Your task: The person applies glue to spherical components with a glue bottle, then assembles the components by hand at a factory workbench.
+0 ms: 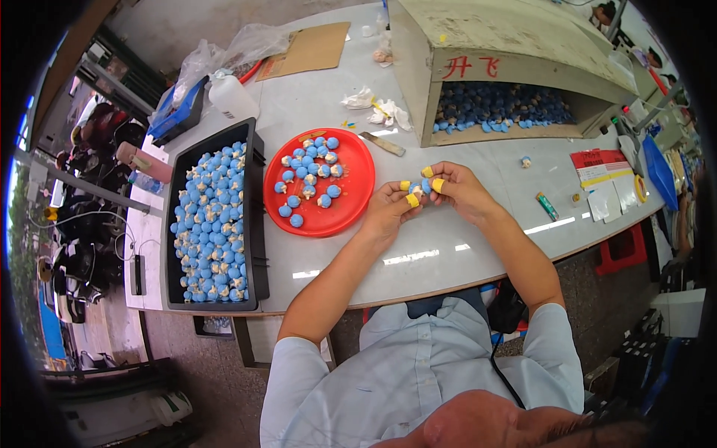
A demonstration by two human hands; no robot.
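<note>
My left hand and my right hand meet over the table, to the right of the red round tray. Yellow bands cover several of my fingertips. Between them, both hands pinch a small blue-and-cream piece, partly hidden by my fingers. On the red tray lie several blue balls with cream parts. Many more of the same kind fill the black crate at the left. Blue pieces are heaped inside the open-fronted box beyond my right hand.
Behind the tray lie a flat metal tool and crumpled white tissue. A white bottle and cardboard are farther back. At the right are one loose piece, a green tube, and a red-and-white paper.
</note>
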